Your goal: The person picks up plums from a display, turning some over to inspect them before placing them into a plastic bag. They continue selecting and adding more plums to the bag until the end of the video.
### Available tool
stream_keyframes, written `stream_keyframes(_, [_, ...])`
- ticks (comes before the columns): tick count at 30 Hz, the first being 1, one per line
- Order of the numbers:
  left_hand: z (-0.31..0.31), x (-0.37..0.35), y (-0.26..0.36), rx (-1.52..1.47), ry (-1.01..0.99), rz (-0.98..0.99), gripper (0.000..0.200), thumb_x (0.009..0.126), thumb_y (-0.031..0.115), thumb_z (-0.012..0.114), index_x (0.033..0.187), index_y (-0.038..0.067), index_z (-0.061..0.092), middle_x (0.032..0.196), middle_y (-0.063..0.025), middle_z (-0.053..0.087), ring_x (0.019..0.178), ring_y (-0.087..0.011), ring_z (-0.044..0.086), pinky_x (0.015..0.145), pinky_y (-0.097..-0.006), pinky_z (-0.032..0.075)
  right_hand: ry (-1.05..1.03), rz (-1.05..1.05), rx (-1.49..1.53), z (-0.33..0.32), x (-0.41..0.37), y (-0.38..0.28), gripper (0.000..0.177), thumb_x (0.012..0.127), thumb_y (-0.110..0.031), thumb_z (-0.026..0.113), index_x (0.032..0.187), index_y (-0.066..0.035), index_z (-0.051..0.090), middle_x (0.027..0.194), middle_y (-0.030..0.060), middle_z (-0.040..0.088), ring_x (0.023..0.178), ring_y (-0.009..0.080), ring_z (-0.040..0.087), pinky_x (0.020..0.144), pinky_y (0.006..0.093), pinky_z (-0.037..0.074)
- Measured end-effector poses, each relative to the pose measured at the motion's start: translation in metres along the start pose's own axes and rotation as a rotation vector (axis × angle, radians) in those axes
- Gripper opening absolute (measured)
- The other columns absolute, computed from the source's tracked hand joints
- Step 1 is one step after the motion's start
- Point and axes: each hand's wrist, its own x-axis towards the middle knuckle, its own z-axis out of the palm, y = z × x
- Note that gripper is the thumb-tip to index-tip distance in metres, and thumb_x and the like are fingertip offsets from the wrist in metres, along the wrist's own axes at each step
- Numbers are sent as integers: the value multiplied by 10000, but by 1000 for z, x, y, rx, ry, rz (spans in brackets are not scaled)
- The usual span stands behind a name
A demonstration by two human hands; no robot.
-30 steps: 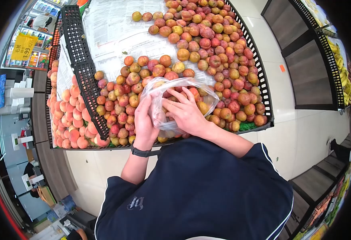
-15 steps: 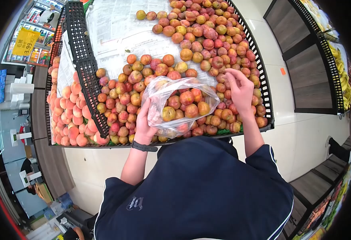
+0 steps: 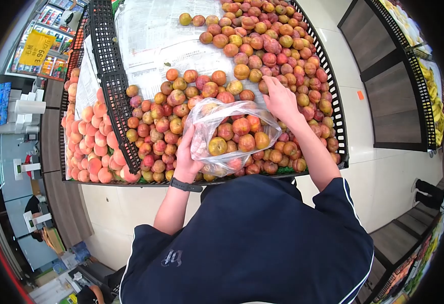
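My left hand (image 3: 187,157) holds the left side of a clear plastic bag (image 3: 209,115), its fingers partly hidden by the film. Several red and yellow plums (image 3: 241,126) lie inside the open-mouthed bag. Above and right of the bag, my right hand (image 3: 278,99) reaches over the heap of plums (image 3: 277,45), fingertips at the plums near the edge of the newspaper (image 3: 151,30). Its thumb and index finger are somewhat apart, and I see no fruit held between them.
Peaches (image 3: 92,142) lie left of a black perforated divider (image 3: 111,83). The black crate rim (image 3: 339,109) bounds the plums on the right. A yellow price sign (image 3: 37,48) stands at upper left. Dark wooden stands (image 3: 391,96) with bananas (image 3: 431,96) are on the right.
My right hand has moved left and slightly up across the plums, closer to the bag's upper right. My left hand still holds the bag, and the whole view has shifted slightly.
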Motion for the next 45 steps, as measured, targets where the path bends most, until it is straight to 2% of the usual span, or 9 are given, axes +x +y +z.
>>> stream_keyframes(4, [-8,2,0,-30,6,-22,420,1050,291,495,1386,39,507,1336,-100,613,1219,-227,591,1066,-385,462,-11,26,23,5,2,2,533,821,-121,698,1314,-86,497,1327,129,564,988,413,648,839,502,540])
stream_keyframes(7, [-6,2,0,-26,31,-15,420,1048,291,501,1384,39,509,1334,-101,614,1215,-226,594,1068,-383,460,186,-106,155,10,-1,5,475,773,-105,725,1199,-53,523,1175,159,612,822,345,694,700,449,559])
stream_keyframes(10, [-4,1,0,-27,14,-11,420,1046,288,506,1383,38,510,1333,-101,615,1214,-224,594,1070,-380,457,-24,127,638,-18,-9,1,433,770,-96,759,1140,-44,540,1109,124,636,935,217,687,749,341,557])
stream_keyframes(11, [-5,1,0,-31,16,-13,420,1046,287,506,1383,37,511,1333,-101,615,1214,-224,594,1070,-380,456,-8,34,1055,-19,-12,2,412,793,-8,752,1125,-56,514,1177,99,603,1057,167,637,835,290,549])
stream_keyframes(15, [-18,5,1,-57,6,-24,438,1061,291,461,1424,45,483,1391,-114,582,1276,-242,558,1112,-407,423,-92,-105,1562,-29,-22,6,446,831,134,661,1148,-96,448,1339,155,512,1120,312,635,847,360,577])
stream_keyframes(18, [-14,3,0,-50,-19,-11,437,1063,292,455,1418,39,488,1384,-115,588,1272,-242,562,1110,-407,425,-167,-121,1679,-30,-23,4,463,824,143,661,1155,-101,448,1333,159,515,1122,315,635,848,357,577])
stream_keyframes(30, [-23,5,0,-57,13,-17,436,1064,299,449,1409,37,499,1378,-121,593,1267,-248,567,1104,-415,434,-128,-256,1477,-25,-24,3,481,766,120,751,1085,-128,490,1307,154,550,1215,199,535,1026,358,466])
stream_keyframes(39, [-8,1,0,-35,47,-9,409,1042,275,516,1371,32,526,1324,-104,623,1218,-226,592,1075,-384,452,-122,-197,1594,-32,-27,-5,530,775,107,748,1148,-148,470,1333,177,559,1179,210,577,963,339,520])
stream_keyframes(45, [-18,3,0,-65,13,-21,431,1063,294,456,1402,33,503,1365,-120,601,1253,-245,579,1092,-408,446,-151,-171,1615,-33,-26,-5,618,729,104,778,1212,-111,460,1337,176,566,1311,249,495,1070,404,454])
